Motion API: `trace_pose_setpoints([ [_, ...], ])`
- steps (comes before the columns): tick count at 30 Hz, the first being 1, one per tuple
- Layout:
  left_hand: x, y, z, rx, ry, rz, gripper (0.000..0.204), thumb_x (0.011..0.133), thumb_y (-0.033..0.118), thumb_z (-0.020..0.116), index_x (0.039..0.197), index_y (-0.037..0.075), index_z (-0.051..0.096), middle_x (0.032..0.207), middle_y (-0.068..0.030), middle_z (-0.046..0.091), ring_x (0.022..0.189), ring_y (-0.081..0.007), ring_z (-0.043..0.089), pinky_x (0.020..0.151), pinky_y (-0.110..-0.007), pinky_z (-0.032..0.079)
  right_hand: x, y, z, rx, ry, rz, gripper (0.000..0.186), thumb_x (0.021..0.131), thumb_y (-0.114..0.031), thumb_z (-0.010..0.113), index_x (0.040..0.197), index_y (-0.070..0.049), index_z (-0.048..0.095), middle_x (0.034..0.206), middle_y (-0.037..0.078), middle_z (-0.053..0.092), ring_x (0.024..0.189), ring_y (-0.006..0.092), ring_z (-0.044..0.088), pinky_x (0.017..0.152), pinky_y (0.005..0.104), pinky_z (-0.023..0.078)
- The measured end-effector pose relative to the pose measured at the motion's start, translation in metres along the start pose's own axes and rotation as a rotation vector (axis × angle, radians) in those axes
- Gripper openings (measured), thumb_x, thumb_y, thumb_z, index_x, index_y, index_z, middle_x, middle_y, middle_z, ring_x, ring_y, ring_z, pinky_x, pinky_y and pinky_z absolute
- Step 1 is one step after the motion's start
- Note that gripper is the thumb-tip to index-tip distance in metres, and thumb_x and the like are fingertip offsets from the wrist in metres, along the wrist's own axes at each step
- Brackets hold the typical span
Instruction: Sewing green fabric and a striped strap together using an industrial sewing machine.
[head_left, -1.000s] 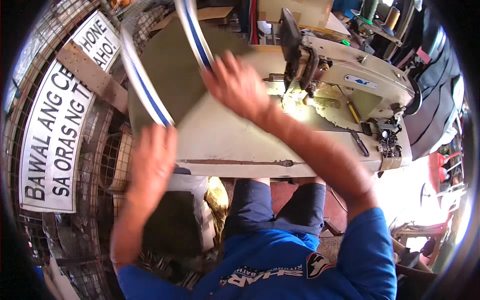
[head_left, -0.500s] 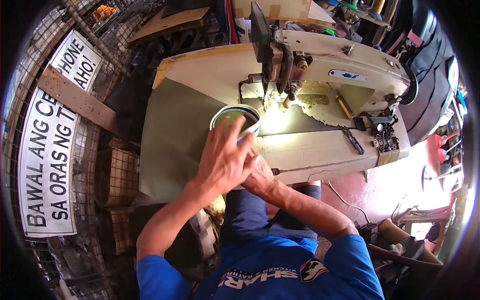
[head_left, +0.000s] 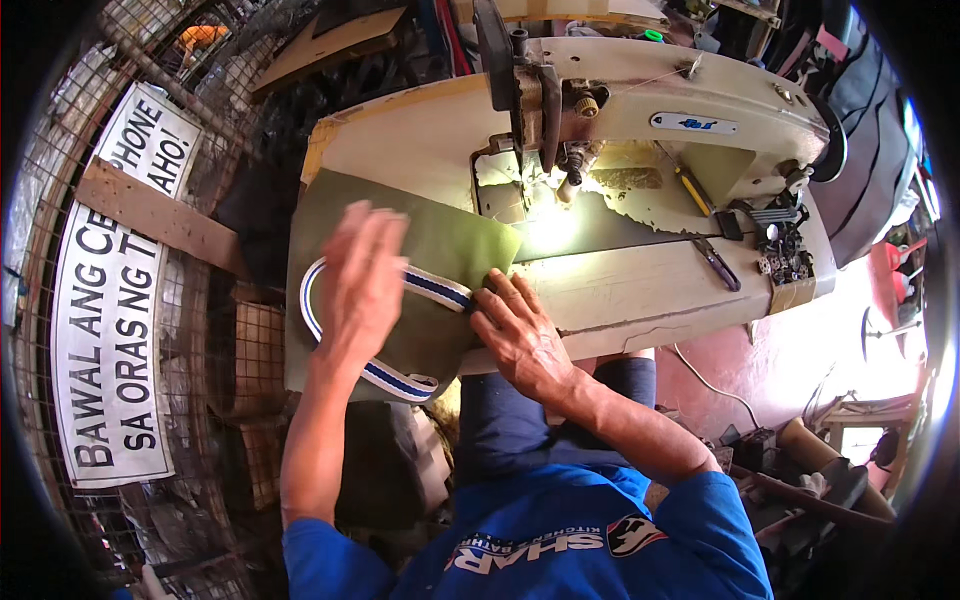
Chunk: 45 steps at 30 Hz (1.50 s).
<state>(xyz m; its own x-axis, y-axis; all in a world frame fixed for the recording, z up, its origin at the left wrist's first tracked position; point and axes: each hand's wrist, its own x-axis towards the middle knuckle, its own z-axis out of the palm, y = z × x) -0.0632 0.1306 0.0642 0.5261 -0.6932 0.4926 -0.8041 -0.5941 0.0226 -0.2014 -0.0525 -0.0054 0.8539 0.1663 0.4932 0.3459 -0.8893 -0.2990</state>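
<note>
A white webbing strap (head_left: 400, 381) with a blue stripe curves in a wide loop over the olive-green sheet of fabric (head_left: 420, 228). One end of the strap meets the fingertips of my right hand (head_left: 522, 325), which grip it near the sheet's right edge. My left hand (head_left: 360, 280) is over the loop, its fingers smeared by motion; it hides part of the strap. To the right of the sheet, the lit needle area of the sewing machine (head_left: 640, 75) stands above the bed.
On the machine bed lie a yellow-handled cutter (head_left: 690, 190) and small dark thread snips (head_left: 717, 264). A metal attachment (head_left: 785, 245) sits at the bed's right end. Wire mesh with a white sign (head_left: 110, 370) rises at the left. A dark bag (head_left: 870, 130) is at the right.
The strap was a coil under my hands; now it lies loosened in a wide loop. My left hand has moved left, away from my right hand, which now holds the strap's end.
</note>
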Motion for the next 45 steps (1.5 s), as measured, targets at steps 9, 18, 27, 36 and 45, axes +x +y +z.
trace_pose_setpoints([
  [9,0.022,0.062,0.048,-0.140,-0.414,0.211,0.048,0.092,0.025,0.061,0.134,0.003,0.052,0.141,-0.0181,0.046,0.134,-0.0367,0.041,0.114,-0.048,0.032,-0.030,0.039,-0.040,0.134,-0.085,-0.055,0.027,0.077,-0.010,0.059,0.102,0.000,0.061,0.126,0.017,0.057,0.132,0.0385,0.046,0.115,0.0540,0.031],
  [18,0.096,0.036,0.117,-0.370,-0.057,0.013,0.035,0.090,0.017,0.059,0.121,0.001,0.057,0.131,-0.0183,0.053,0.127,-0.0374,0.047,0.110,-0.045,0.036,-0.033,0.051,-0.040,0.185,-0.090,-0.088,0.033,0.074,-0.008,0.062,0.105,0.002,0.059,0.126,0.018,0.056,0.133,0.0387,0.045,0.115,0.0550,0.031],
  [27,0.062,0.067,0.098,-0.211,-0.413,0.144,0.054,0.102,0.034,0.040,0.139,-0.006,0.042,0.148,-0.0233,0.039,0.142,-0.0387,0.030,0.117,-0.050,0.022,-0.035,0.052,-0.042,0.213,-0.081,-0.059,0.041,0.068,-0.009,0.065,0.108,0.002,0.059,0.127,0.018,0.056,0.132,0.0386,0.046,0.114,0.0549,0.032],
  [36,0.072,0.048,0.108,0.124,-0.418,-0.005,0.077,0.095,0.047,0.054,0.148,-0.004,0.032,0.155,-0.0229,0.031,0.146,-0.0371,0.025,0.119,-0.056,0.016,-0.032,0.053,-0.045,0.222,-0.081,-0.065,0.050,0.060,-0.011,0.071,0.107,0.003,0.059,0.126,0.020,0.056,0.130,0.0387,0.049,0.112,0.0547,0.035],
  [45,0.063,0.040,0.078,-0.342,-0.320,0.289,0.055,0.094,0.024,0.060,0.140,-0.001,0.044,0.151,-0.0184,0.038,0.143,-0.0361,0.030,0.118,-0.051,0.025,-0.016,0.064,-0.054,0.193,-0.122,-0.038,0.031,0.075,-0.008,0.063,0.104,0.003,0.058,0.124,0.021,0.057,0.127,0.0372,0.052,0.109,0.0489,0.040],
])
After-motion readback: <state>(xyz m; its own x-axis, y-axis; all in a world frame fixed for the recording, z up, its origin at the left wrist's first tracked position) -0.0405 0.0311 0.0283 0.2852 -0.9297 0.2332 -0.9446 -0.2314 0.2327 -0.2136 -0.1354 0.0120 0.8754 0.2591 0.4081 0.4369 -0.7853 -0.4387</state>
